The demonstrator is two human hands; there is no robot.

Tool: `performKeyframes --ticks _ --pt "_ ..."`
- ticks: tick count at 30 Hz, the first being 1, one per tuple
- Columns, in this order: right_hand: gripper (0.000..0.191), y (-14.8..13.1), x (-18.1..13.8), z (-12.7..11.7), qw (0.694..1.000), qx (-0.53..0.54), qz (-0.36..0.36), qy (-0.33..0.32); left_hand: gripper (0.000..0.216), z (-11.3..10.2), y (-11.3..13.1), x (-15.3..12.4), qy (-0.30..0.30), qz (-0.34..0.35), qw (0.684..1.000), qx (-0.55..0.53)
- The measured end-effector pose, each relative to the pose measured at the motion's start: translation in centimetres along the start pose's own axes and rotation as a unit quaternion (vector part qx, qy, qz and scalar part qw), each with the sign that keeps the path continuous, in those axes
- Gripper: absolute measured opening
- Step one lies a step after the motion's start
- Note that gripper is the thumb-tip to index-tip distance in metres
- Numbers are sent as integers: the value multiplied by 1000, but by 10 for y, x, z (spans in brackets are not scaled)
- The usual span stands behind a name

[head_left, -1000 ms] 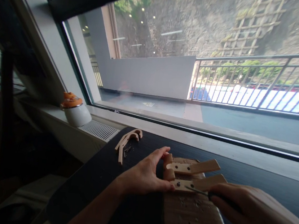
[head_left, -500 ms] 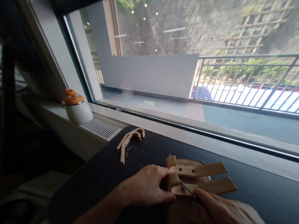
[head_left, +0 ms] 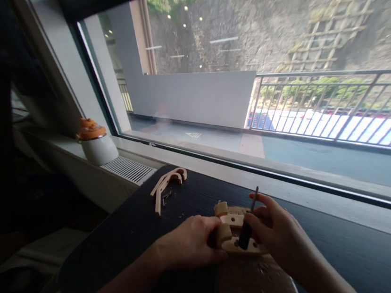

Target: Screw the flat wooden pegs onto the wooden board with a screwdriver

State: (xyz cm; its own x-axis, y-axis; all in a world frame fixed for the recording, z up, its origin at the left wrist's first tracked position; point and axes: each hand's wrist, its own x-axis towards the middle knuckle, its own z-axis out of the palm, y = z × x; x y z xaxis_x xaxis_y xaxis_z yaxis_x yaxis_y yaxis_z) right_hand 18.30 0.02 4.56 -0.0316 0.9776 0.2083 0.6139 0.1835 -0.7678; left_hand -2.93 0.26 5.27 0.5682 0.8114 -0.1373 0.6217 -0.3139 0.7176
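My left hand [head_left: 191, 241] is closed around the rounded end of the nearer wooden hook [head_left: 224, 235], which lies on a worn wooden board [head_left: 263, 288] full of small holes. Beside it lies a second wooden hook [head_left: 222, 209] with drilled holes, partly covered by my right hand. My right hand [head_left: 276, 227] grips a screwdriver [head_left: 245, 236] turned upside down: the metal shaft points up, the black handle is down over the nearer hook. I cannot tell whether the handle end touches the wood or a screw there.
Two loose curved wooden hooks [head_left: 168, 181] lie at the black table's [head_left: 117, 232] left, with several screws [head_left: 166, 196] beside them. A white container with an orange top [head_left: 98, 141] stands on the sill by a vent grille [head_left: 128, 168]. A large window [head_left: 202, 95] rises behind the table.
My right hand has lifted and turned the screwdriver over, from tip down at the nearer hook's screw to shaft up and handle down. My left hand keeps its hold.
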Motion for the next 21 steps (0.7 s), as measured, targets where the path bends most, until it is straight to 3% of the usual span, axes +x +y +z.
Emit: performKeyframes --ticks 3,6,10,15,21 --pt "52 -1 2 1 999 -10 28 20 27 1 0 0 3 6 1000 -6" --pt "44 -2 1 2 998 -35 27 49 27 1 0 0 6 12 1000 -9" --pt "31 -2 3 4 999 -8 23 25 28 1 0 0 0 3 1000 -5" --pt "28 -1 3 6 997 13 37 63 29 2 -1 0 3 18 1000 -10" --pt "24 3 5 5 999 7 39 37 26 1 2 -1 -4 -1 1000 -1"
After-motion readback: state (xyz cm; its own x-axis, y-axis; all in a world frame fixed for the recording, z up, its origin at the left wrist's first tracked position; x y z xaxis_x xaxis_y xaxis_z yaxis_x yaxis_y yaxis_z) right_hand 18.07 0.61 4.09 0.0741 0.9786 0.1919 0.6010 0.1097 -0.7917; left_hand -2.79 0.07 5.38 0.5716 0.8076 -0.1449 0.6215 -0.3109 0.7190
